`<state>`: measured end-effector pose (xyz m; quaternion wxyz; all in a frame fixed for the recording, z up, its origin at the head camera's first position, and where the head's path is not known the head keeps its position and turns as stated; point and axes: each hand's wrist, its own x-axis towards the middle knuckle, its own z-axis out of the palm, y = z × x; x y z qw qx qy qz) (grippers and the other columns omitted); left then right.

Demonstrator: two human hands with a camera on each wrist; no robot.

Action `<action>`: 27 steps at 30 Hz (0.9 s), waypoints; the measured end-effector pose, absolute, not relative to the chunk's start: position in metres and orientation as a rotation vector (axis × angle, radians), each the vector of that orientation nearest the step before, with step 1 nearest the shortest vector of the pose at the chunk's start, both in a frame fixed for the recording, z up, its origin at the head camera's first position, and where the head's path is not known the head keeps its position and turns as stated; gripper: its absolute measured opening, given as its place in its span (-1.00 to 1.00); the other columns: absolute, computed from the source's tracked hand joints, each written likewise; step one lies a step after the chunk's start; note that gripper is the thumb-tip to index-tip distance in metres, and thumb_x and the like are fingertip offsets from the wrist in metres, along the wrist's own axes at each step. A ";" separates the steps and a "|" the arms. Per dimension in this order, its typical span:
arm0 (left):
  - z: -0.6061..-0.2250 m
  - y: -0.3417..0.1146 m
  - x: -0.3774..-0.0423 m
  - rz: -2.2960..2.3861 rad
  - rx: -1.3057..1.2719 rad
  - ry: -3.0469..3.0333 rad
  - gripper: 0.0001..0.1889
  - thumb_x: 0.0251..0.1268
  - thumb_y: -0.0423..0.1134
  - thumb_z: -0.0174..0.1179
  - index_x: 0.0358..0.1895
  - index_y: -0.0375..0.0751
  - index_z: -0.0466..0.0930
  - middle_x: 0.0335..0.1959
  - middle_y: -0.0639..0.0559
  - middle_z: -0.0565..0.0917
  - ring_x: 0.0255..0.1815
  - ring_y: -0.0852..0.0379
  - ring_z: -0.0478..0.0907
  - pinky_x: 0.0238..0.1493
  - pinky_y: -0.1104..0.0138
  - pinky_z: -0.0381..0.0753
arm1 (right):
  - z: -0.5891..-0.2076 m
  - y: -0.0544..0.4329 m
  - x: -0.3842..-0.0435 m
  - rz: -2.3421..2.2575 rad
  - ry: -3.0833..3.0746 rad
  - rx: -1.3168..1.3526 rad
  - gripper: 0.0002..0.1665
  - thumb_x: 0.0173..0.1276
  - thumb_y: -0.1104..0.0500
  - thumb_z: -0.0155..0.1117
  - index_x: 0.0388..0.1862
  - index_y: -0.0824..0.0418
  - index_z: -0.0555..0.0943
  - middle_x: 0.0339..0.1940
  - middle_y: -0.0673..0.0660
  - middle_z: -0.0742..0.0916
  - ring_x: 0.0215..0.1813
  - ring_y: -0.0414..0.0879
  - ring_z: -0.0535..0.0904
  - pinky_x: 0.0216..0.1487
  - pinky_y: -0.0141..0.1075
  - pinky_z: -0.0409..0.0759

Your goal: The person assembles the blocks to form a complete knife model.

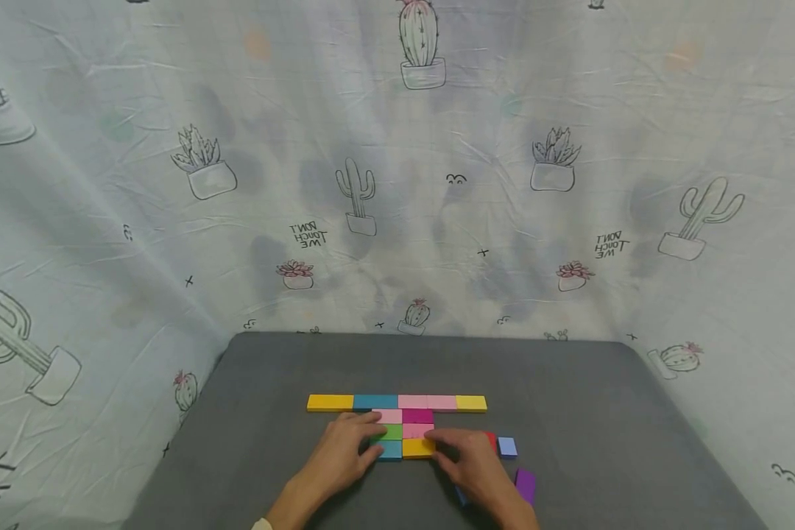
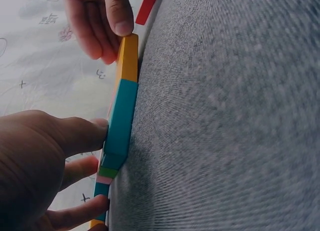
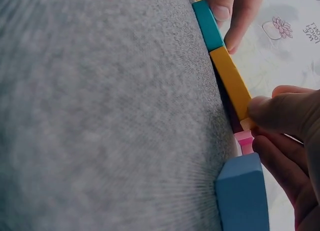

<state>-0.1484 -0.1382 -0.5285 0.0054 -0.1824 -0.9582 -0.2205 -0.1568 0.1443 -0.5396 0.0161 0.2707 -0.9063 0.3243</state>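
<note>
Coloured blocks lie flat on the grey table in a T shape. My left hand [image 1: 344, 449] touches the left side of the stem with its thumb and extended fingers, beside a teal block [image 2: 120, 126] and a green block [image 1: 392, 432]. On the other side, my right hand [image 1: 473, 460] has its thumb against the end of an orange block [image 3: 231, 83], its forefinger at a pink block [image 1: 416, 430]. Above these, a magenta block [image 1: 417, 416] sits beside another pink block [image 1: 387, 417]. The top bar runs from an orange block [image 1: 330, 403] to a yellow block [image 1: 471, 403].
Right of the stem lie a red block [image 1: 490, 439], a light blue block [image 1: 507, 447] and a purple block [image 1: 525, 484]. A blue block [image 1: 461, 495] is partly hidden under my right hand. A cactus-print cloth [image 1: 397, 280] hangs behind the grey table [image 1: 271, 383].
</note>
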 end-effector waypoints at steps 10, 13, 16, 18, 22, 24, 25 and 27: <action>-0.529 -0.136 -0.149 -0.679 -0.545 -3.011 -0.56 0.40 0.00 0.53 0.29 0.10 0.81 0.42 0.09 0.73 0.37 -0.13 0.64 0.39 -0.26 0.61 | -0.539 0.143 -0.158 0.998 -2.801 0.858 -0.57 0.39 0.25 0.61 0.22 0.09 0.82 0.14 -0.04 0.88 0.20 -0.04 0.82 0.24 0.00 0.77; -0.529 -0.136 -0.149 -0.671 -0.541 -3.008 -0.56 0.39 0.00 0.53 0.29 0.10 0.81 0.42 0.09 0.73 0.36 -0.12 0.64 0.39 -0.26 0.61 | -0.539 0.144 -0.159 1.009 -2.808 0.843 -0.59 0.40 0.21 0.61 0.21 0.06 0.83 0.13 -0.08 0.88 0.20 -0.07 0.82 0.24 -0.02 0.77; -0.529 -0.135 -0.149 -0.670 -0.542 -3.001 -0.57 0.39 -0.01 0.54 0.28 0.09 0.82 0.41 0.09 0.73 0.36 -0.13 0.64 0.39 -0.26 0.61 | -0.537 0.148 -0.157 1.061 -2.798 0.797 -0.61 0.39 0.17 0.63 0.19 0.05 0.84 0.10 -0.11 0.88 0.16 -0.12 0.83 0.21 -0.06 0.79; -0.529 -0.134 -0.149 -0.673 -0.541 -2.998 -0.57 0.39 -0.01 0.54 0.28 0.08 0.82 0.41 0.08 0.74 0.36 -0.13 0.65 0.39 -0.27 0.61 | -0.535 0.153 -0.156 1.131 -2.786 0.751 -0.61 0.39 0.15 0.64 0.18 0.06 0.84 0.09 -0.09 0.89 0.14 -0.13 0.84 0.17 -0.09 0.81; -0.529 -0.134 -0.149 -0.691 -0.542 -3.001 -0.57 0.40 -0.02 0.53 0.28 0.07 0.82 0.40 0.07 0.74 0.36 -0.14 0.64 0.39 -0.27 0.60 | -0.530 0.170 -0.152 1.263 -2.767 0.641 -0.59 0.39 0.10 0.64 0.20 0.05 0.83 0.10 -0.03 0.89 0.10 -0.10 0.85 0.13 -0.11 0.82; -0.529 -0.135 -0.148 -0.700 -0.541 -3.004 -0.57 0.40 -0.02 0.53 0.29 0.06 0.82 0.40 0.07 0.74 0.37 -0.14 0.64 0.39 -0.28 0.60 | -0.528 0.181 -0.149 1.314 -2.762 0.577 -0.59 0.39 0.08 0.65 0.19 0.03 0.83 0.09 -0.03 0.89 0.09 -0.09 0.85 0.12 -0.12 0.83; -0.529 -0.135 -0.148 -0.704 -0.540 -3.004 -0.57 0.40 -0.03 0.53 0.29 0.06 0.82 0.41 0.07 0.74 0.37 -0.14 0.64 0.39 -0.28 0.60 | -0.527 0.187 -0.147 1.321 -2.764 0.537 -0.59 0.37 0.07 0.66 0.18 0.01 0.84 0.08 -0.04 0.90 0.07 -0.11 0.85 0.12 -0.13 0.83; -0.529 -0.136 -0.148 -0.712 -0.539 -3.004 -0.57 0.40 -0.03 0.53 0.29 0.06 0.82 0.40 0.07 0.74 0.37 -0.14 0.64 0.39 -0.28 0.59 | -0.527 0.200 -0.143 1.373 -2.755 0.446 -0.59 0.34 0.08 0.68 0.15 0.01 0.84 0.06 -0.04 0.90 0.05 -0.12 0.85 0.11 -0.16 0.83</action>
